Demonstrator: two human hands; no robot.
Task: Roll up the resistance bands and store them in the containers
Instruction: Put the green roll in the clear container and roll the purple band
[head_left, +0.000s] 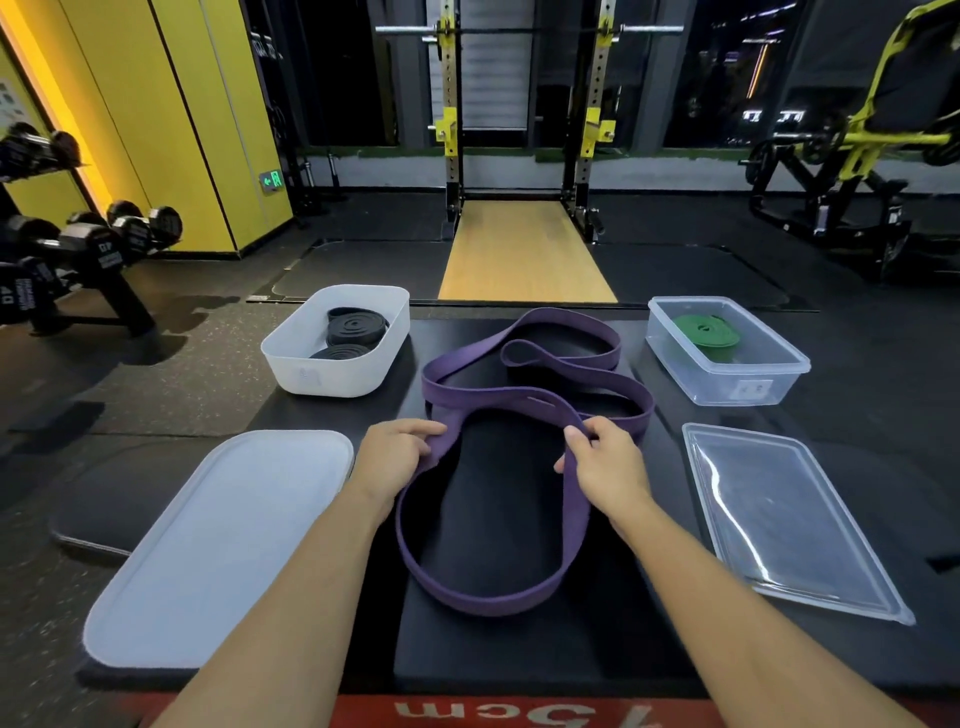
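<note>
Nearest to me is a red strip with white lettering (519, 712), at the near edge of the black padded platform (519, 649). On the platform lies the long purple rubber resistance band (493, 592), not rolled, its loops spread from the near middle to the far middle.

The left hand (400, 457) curls its fingers around the left strand of the near loop. The right hand (602, 462) pinches the right strand between thumb and fingers. I judge both hands hold it so in order to bring the strands together flat before rolling begins.

I count two containers. The white opaque plastic tub (322, 374) stands far left and holds black rolled bands (356, 325); I see at least two, but the exact number I cannot tell. The clear plastic box (727, 384) stands far right with one green rolled band (706, 330) inside.

I also count two lids, each just near of its container: the white flat lid (218, 545) near left and the clear flat lid (789, 519) near right. Probably they are off so the containers stay open for the rolls. One band remains loose.
</note>
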